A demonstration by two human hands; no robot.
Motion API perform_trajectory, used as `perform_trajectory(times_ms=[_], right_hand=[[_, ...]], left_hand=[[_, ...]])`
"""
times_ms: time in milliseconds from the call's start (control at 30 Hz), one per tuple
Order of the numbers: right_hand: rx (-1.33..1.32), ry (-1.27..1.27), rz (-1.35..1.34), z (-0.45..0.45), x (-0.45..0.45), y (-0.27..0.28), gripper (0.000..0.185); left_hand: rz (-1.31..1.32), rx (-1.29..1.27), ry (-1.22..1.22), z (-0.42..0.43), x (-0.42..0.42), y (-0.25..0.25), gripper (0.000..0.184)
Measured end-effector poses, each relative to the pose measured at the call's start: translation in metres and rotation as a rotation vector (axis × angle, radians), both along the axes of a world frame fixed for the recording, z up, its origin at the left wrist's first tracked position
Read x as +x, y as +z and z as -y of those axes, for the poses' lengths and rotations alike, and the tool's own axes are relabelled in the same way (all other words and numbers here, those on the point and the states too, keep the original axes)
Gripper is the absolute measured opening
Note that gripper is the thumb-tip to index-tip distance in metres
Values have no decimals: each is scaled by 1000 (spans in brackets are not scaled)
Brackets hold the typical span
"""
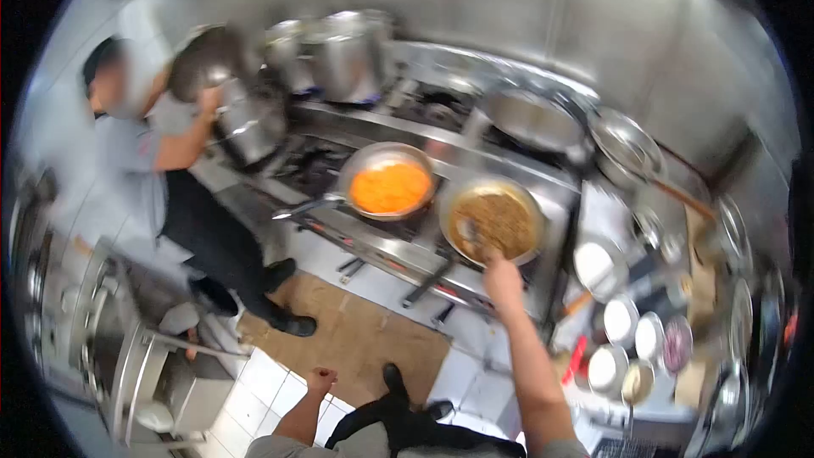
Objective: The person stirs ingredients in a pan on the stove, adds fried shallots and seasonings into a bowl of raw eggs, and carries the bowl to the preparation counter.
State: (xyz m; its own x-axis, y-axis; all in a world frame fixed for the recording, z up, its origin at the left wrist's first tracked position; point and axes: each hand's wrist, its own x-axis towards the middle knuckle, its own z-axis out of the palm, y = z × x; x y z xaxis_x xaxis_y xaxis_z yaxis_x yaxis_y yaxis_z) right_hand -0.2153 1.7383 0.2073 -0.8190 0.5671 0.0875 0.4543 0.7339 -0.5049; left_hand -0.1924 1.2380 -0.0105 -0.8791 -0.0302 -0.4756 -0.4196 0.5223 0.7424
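Observation:
My right hand [502, 276] is closed around a spoon [468, 229], partly hidden by the hand and blurred. Its metal head rests in brown crumbly food [500, 219] that looks like ground meat, inside a frying pan [537, 242] on the stove. This pan's dark handle [429, 281] points toward me. Down by my side, over the floor, my left hand [320, 380] hangs with curled fingers and nothing visible in it. Left of the first pan, a second frying pan [424, 157] holds bright orange pieces [390, 187].
A co-worker [199, 203] at the left tilts a large metal pot [208, 64] over another metal vessel [253, 123]. Tall stockpots [349, 59] and a wide pan [534, 119] stand on the back burners. White containers [621, 321] crowd the right counter. Brown cardboard [348, 331] covers some floor.

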Motion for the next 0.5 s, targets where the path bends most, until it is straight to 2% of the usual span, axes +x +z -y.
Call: perform_trajectory(times_ms=[33, 100, 133, 267, 333, 367, 500], right_hand=[[45, 2, 72, -1, -20, 8, 21], [11, 56, 122, -6, -58, 1, 28], [58, 57, 91, 2, -64, 8, 26], [152, 43, 187, -7, -76, -14, 32], [181, 16, 200, -18, -78, -19, 29], [195, 13, 203, -20, -80, -16, 26], [177, 80, 192, -20, -77, -2, 19]], left_hand=[[-51, 10, 88, 14, 0, 13, 16], [-92, -87, 142, 48, 4, 6, 16], [-16, -204, 115, 39, 9, 64, 16], [62, -247, 142, 103, 37, 14, 21], [82, -304, 124, 117, 50, 11, 22], [120, -237, 182, 121, 56, 10, 22], [114, -229, 299, 121, 80, 15, 19]])
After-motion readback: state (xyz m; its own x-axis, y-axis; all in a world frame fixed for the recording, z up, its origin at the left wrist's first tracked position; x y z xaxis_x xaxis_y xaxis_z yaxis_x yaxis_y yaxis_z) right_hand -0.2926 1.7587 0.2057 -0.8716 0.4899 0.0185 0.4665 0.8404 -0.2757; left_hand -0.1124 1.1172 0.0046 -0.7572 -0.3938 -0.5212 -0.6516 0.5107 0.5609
